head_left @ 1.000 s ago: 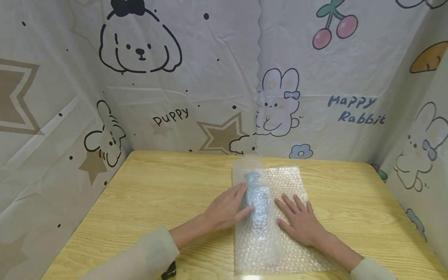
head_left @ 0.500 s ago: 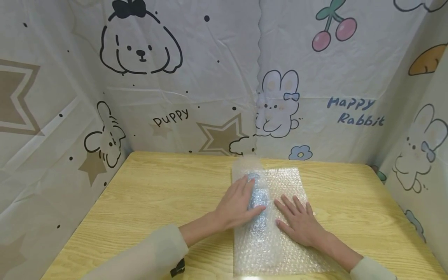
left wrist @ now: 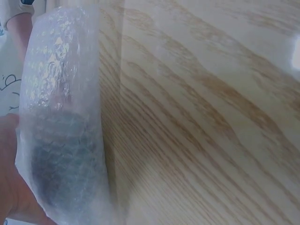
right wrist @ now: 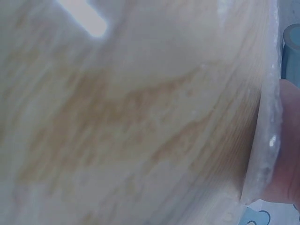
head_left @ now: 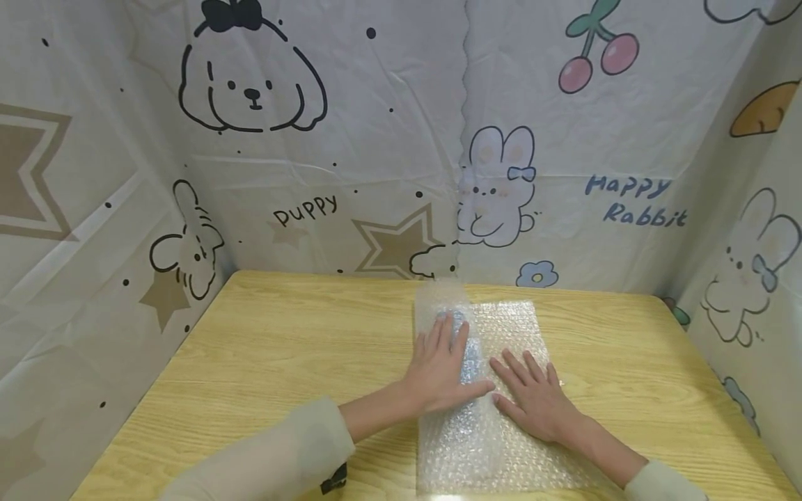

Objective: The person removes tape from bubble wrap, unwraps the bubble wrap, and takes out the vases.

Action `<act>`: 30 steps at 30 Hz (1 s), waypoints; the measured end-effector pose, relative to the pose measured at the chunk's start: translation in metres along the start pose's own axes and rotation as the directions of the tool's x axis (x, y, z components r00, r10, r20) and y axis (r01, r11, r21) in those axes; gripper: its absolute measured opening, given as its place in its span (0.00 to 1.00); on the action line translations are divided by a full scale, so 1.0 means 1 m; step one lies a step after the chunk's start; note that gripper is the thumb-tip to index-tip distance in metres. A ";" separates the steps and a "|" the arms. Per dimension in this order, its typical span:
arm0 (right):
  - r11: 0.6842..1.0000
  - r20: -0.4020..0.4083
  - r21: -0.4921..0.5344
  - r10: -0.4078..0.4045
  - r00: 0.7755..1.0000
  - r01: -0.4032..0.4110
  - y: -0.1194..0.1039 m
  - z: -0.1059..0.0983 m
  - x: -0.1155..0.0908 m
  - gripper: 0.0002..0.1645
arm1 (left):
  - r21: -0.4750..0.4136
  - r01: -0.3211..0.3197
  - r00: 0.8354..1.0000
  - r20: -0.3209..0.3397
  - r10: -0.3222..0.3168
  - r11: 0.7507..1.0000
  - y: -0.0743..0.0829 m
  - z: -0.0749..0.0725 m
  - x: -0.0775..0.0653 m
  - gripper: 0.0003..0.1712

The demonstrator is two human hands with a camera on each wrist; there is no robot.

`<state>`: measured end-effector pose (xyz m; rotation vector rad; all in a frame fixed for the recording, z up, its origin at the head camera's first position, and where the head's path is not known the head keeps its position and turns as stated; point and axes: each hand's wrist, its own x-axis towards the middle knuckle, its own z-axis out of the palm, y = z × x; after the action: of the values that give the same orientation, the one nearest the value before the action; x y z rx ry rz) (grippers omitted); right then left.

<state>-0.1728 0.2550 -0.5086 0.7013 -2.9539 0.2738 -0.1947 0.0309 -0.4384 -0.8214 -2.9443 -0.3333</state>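
A sheet of clear bubble wrap (head_left: 457, 459) lies on the table, its left part folded over a blue, bottle-shaped thing (head_left: 471, 360). My left hand (head_left: 438, 372) rests on this covered thing, fingers straight and spread, thumb reaching toward the right. On the single layer to the right, my right hand (head_left: 535, 400) lies flat with its fingers spread. In the left wrist view, the rounded end of the wrapped thing (left wrist: 61, 159) shows dark through the wrap. The right wrist view catches the wrap's raised edge (right wrist: 265, 150) beside the hand.
The yellow wood-grain table (head_left: 301, 334) extends to both sides of the wrap. A patterned cloth (head_left: 376, 160) hangs behind it and along the sides. Under the left forearm sits a small black object (head_left: 334, 479), partly hidden by the sleeve.
My left hand has slid right, from the left side of the wrapped thing onto its top, and its fingers have spread. My right hand has stayed in place.
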 end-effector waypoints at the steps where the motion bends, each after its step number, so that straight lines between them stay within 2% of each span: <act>1: 1.000 0.001 -0.001 -0.001 1.000 0.001 0.000 0.000 0.000 0.37 | 0.006 0.004 1.000 0.006 -0.004 1.000 0.001 0.000 0.000 0.59; 8: 1.000 0.018 -0.015 0.015 1.000 -0.015 0.000 0.003 0.001 0.38 | 0.039 -0.005 1.000 -0.003 0.005 0.999 0.004 0.007 -0.001 0.59; 15: 1.000 0.010 -0.005 0.017 1.000 -0.017 0.000 0.004 0.002 0.38 | 0.026 -0.043 0.999 0.006 0.043 0.999 0.002 0.006 -0.001 0.53; 24: 1.000 0.007 -0.001 0.022 1.000 -0.022 0.000 0.003 0.001 0.38 | -0.150 -0.070 0.997 -0.051 0.063 0.986 -0.004 0.002 -0.004 0.48; 27: 1.000 0.021 0.001 0.029 0.999 -0.029 0.000 0.003 0.001 0.38 | -0.229 -0.070 0.996 -0.067 0.056 0.971 -0.006 0.000 -0.005 0.47; 30: 1.000 0.024 0.002 0.028 0.999 -0.028 0.000 0.003 0.000 0.38 | -0.320 -0.057 0.997 -0.074 0.035 0.946 -0.009 -0.002 -0.006 0.46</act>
<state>-0.1732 0.2541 -0.5112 0.6690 -2.9885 0.2733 -0.1945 0.0204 -0.4388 -0.8897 -2.8412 -0.8396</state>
